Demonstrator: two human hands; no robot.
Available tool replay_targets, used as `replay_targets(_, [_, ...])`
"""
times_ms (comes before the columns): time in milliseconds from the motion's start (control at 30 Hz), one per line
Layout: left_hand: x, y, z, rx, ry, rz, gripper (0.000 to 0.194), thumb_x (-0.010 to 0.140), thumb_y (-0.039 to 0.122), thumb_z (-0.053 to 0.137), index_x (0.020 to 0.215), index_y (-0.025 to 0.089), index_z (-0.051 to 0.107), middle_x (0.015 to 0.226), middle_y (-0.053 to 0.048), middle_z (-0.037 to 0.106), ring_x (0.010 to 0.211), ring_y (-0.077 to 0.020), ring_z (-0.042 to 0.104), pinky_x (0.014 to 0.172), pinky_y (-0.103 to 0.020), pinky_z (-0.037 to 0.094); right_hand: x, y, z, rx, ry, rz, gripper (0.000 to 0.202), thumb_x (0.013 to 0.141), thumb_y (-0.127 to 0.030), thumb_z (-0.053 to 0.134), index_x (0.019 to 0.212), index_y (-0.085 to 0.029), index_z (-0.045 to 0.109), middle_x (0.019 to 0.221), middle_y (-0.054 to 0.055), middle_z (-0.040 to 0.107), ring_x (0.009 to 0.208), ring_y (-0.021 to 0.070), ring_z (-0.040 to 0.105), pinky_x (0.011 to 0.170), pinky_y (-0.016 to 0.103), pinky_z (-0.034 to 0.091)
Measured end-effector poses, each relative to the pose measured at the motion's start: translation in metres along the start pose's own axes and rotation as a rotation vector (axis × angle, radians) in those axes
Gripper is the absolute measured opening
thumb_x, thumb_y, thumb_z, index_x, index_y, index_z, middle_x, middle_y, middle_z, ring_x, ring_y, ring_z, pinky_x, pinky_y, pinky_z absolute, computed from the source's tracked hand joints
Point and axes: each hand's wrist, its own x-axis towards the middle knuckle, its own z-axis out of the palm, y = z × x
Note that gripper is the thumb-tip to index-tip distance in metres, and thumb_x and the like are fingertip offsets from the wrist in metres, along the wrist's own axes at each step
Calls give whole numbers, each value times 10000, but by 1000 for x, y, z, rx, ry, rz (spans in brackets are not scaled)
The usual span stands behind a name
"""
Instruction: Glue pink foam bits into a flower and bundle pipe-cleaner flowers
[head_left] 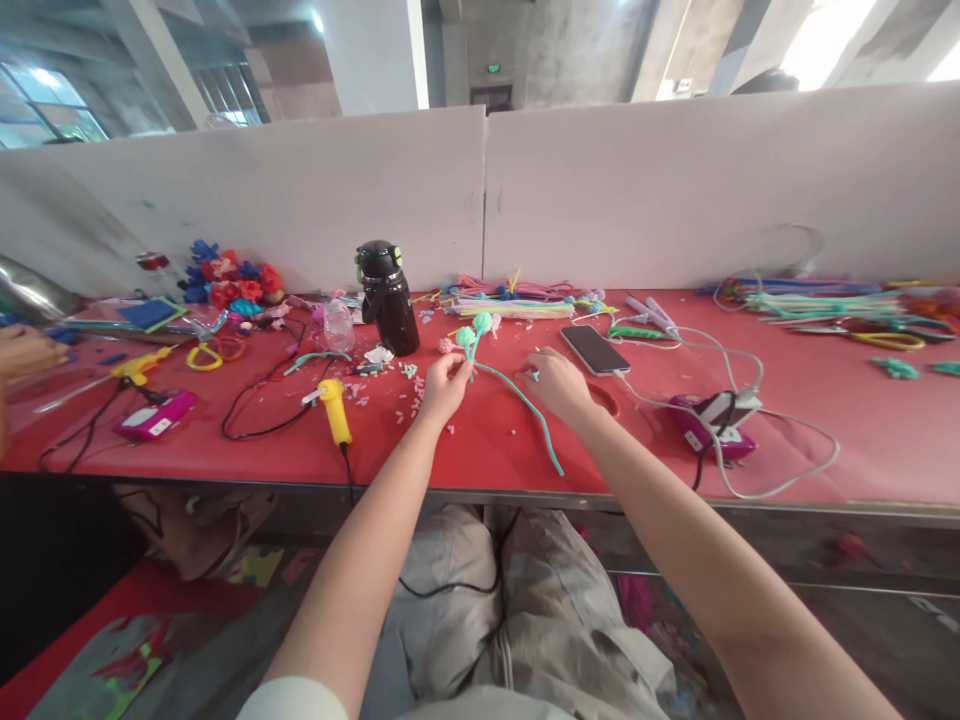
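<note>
Green pipe-cleaner stems topped with fluffy pale green balls [465, 336] stand upright in the pinched fingers of my left hand [447, 388]. A long green pipe cleaner [536, 412] curves from beside those fingers toward the table's front edge. My right hand [557, 384] is a short way to the right, its fingers bent together over the red table; a small pale object shows at the fingertips, too small to name. Pink fluffy balls [447, 345] lie just behind my left hand.
A black bottle [394, 312] and yellow glue gun [335, 412] are left of my hands. A phone [595, 350], cables and purple power strip [712, 428] lie right. Pipe-cleaner bundles [517, 308] line the back of the red table [480, 450]. Another person's hand [30, 352] is far left.
</note>
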Motion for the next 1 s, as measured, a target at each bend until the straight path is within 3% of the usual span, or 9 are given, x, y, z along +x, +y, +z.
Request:
replay_targets(133, [-1,3,0,-50,17,-33,258,843,373,768,724,181,643,694,-24,665,674,-163,598,701,-293,474,9,-22,14,-74,-82,-38,254,1011,-352,643,1105,-183,809,1244,187,713,1228,323,649,988,362,484])
replay_targets(267, [-3,6,-1,-85,40,-51,251,829,343,764,684,188,630,662,-16,655,654,-158,584,682,-287,462,21,-38,27,-74,-144,16,220,967,-263,685,1113,-150,806,1281,210,715,1232,337,662,971,378,493])
replay_targets(433, [-3,5,0,-117,39,-64,246,822,319,765,669,193,620,637,-5,642,628,-150,560,659,-281,442,29,-39,29,62,-154,98,174,894,-71,642,996,-120,773,1216,232,747,1193,343,696,950,386,496])
replay_targets(500, [-2,3,1,-127,40,-68,248,824,323,769,676,192,618,640,-2,639,630,-146,557,667,-280,440,30,-35,26,163,-128,131,211,870,-38,623,1028,-111,742,1134,231,762,1108,328,724,893,370,512])
replay_targets(600, [0,0,2,-135,30,-75,263,816,346,787,694,194,609,628,8,623,625,-144,557,665,-279,437,30,-30,22,383,-89,155,315,865,-51,581,1151,-137,681,940,133,770,805,232,739,724,303,523])
replay_targets(667, [1,-1,2,-131,8,-77,280,805,364,801,702,194,605,623,11,620,617,-144,557,664,-283,440,29,-29,20,555,-65,147,281,879,-99,548,1120,-169,675,861,63,742,626,158,672,626,258,499])
replay_targets(767, [0,0,3,-108,-45,-69,294,790,391,813,702,190,617,627,7,630,615,-145,560,672,-291,448,26,-29,24,785,-22,123,167,913,-244,531,922,-173,682,802,42,691,547,108,584,574,238,466])
replay_targets(867, [-3,3,4,-67,-109,-57,294,783,399,807,685,185,632,641,-4,644,635,-150,570,679,-293,451,21,-31,34,951,7,90,337,904,-484,583,793,-176,665,629,5,577,517,109,501,550,254,426])
replay_targets(1000, [-7,3,5,2,-177,-49,274,791,390,777,672,182,645,659,-16,657,663,-164,593,704,-302,467,18,-30,47,1091,74,37,538,740,-744,704,738,-212,626,564,-42,485,518,110,432,538,270,371])
